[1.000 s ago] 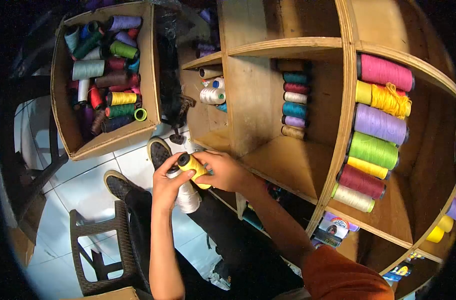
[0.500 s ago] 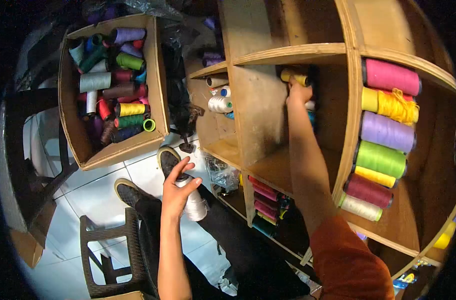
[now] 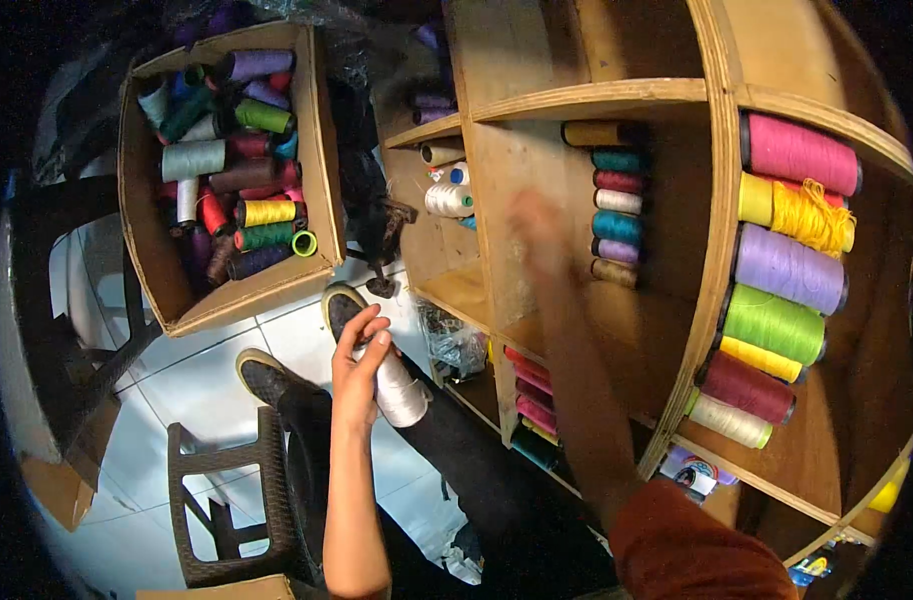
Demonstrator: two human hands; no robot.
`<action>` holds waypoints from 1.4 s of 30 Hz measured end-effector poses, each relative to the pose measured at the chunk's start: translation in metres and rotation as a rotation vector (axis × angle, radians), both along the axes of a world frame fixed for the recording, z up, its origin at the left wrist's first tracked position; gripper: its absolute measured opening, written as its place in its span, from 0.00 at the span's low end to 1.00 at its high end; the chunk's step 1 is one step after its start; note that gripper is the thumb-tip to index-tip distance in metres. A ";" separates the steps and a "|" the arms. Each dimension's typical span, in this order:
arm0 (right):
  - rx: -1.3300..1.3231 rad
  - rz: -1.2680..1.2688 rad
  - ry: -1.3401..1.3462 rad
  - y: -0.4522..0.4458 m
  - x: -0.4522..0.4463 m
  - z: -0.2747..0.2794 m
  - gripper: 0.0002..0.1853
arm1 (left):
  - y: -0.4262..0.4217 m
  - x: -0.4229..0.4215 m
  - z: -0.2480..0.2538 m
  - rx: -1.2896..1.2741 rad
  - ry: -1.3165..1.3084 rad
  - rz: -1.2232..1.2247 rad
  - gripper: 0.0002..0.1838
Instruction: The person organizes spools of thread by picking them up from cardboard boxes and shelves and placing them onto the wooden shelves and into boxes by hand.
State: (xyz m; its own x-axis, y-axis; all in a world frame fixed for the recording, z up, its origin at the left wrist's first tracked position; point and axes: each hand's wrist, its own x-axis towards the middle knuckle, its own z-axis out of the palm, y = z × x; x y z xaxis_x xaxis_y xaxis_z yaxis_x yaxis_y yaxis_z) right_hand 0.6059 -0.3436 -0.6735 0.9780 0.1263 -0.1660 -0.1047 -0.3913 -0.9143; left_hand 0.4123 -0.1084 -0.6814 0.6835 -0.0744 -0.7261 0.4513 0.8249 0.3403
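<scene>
My left hand is closed around a spool of white thread, held low over my leg. Inside the middle compartment, my right hand is smeared by motion, so its fingers cannot be read. To its right, a row of thread spools lies on their sides. A dark yellow spool tops that row, with a teal spool and a white spool among those below. Space shows between my right hand and the row.
A cardboard box of mixed spools stands at left. The wooden shelf has upright dividers; a pink spool and several others fill the right compartment. A dark stool stands by my feet.
My right hand has let go of the dark yellow spool, which now lies at the top of the row. That hand has moved left and down. My left hand still holds the white spool.
</scene>
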 end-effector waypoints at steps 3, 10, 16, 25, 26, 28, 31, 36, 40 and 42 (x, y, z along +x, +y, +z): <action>-0.186 0.723 0.725 0.083 -0.089 0.049 0.20 | -0.003 -0.002 -0.012 0.085 0.015 0.039 0.21; 0.005 0.034 0.699 0.072 -0.123 0.049 0.19 | 0.000 -0.004 -0.016 0.043 -0.070 0.117 0.42; 0.218 -0.528 -0.034 0.002 0.026 0.024 0.16 | 0.002 -0.002 -0.009 0.084 -0.052 0.082 0.42; -0.807 -0.936 -0.027 -0.038 0.150 -0.048 0.26 | 0.003 -0.009 -0.012 0.035 -0.090 0.083 0.41; -0.813 -0.953 0.117 -0.030 0.149 -0.039 0.25 | 0.005 -0.010 -0.012 0.022 -0.131 0.078 0.39; -0.615 -0.933 0.138 -0.013 0.132 -0.035 0.20 | 0.011 -0.010 -0.009 0.016 -0.140 0.035 0.31; -0.031 -0.547 0.150 0.075 0.053 0.008 0.12 | 0.019 -0.009 -0.009 -0.038 -0.074 0.007 0.13; -0.479 0.533 -0.089 0.238 -0.050 -0.056 0.18 | 0.037 -0.014 -0.010 -0.066 0.004 0.258 0.08; -1.341 1.009 0.261 0.287 -0.036 -0.154 0.12 | 0.045 -0.017 -0.013 -0.064 0.011 0.342 0.07; -1.376 0.953 0.204 0.300 -0.043 -0.163 0.11 | 0.048 -0.021 -0.019 -0.101 0.061 0.360 0.07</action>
